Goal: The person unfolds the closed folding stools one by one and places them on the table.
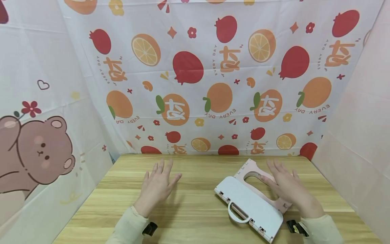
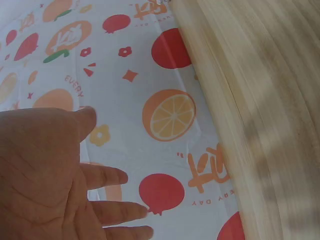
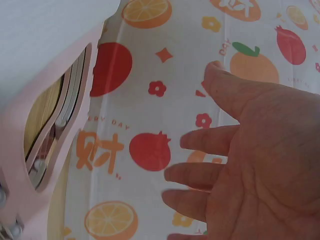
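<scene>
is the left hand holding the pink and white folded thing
No, the left hand is spread open and empty, and the pink and white folded thing lies by the right hand.

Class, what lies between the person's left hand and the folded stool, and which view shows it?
Only bare wooden table lies between the left hand and the folded stool; the head view shows it.

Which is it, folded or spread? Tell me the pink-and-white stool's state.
Folded. The stool lies compact, its white panel against the pink frame, whose opening shows layered edges.
</scene>
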A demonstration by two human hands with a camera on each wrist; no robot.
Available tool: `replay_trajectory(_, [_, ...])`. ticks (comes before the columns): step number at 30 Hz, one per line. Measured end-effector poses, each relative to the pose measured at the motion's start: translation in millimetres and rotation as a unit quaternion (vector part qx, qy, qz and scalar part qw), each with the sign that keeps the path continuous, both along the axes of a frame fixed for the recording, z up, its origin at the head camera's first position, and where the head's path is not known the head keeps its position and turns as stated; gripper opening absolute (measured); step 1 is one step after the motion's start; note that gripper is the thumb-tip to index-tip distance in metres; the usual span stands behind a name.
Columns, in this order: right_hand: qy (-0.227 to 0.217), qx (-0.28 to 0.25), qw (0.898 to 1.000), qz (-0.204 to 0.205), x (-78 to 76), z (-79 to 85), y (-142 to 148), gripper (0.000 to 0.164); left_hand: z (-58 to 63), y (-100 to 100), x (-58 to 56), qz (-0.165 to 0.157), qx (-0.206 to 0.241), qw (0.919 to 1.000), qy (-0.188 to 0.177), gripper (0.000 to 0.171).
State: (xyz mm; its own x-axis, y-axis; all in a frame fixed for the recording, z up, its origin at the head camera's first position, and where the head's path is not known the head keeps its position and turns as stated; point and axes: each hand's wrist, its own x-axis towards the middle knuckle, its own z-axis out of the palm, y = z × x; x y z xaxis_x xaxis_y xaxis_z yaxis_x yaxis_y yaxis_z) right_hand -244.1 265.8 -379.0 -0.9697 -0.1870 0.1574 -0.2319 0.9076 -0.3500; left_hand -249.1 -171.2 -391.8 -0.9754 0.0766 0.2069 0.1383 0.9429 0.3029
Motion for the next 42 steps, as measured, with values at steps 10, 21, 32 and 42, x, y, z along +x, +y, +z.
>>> replay_trajectory(10, [-0.027,0.011,0.998,0.052,-5.5,-1.1,27,0.059,1.9,22,6.9,-0.051,0.014,0.9986,0.003,0.064])
replay_trajectory(21, [-0.07,0.052,0.994,0.062,-16.8,-6.7,42,0.052,-4.1,47,16.8,-0.168,0.04,0.9849,0.017,0.046])
replay_trajectory(32, [-0.12,0.035,0.99,0.059,-19.2,-19.7,58,0.066,-19.0,81,34.1,-0.258,0.011,0.9658,0.028,0.039])
replay_trajectory(42, [-0.115,0.049,0.989,0.08,-22.8,-33.5,73,0.057,-30.3,94,47.4,-0.304,-0.023,0.9517,0.037,0.041])
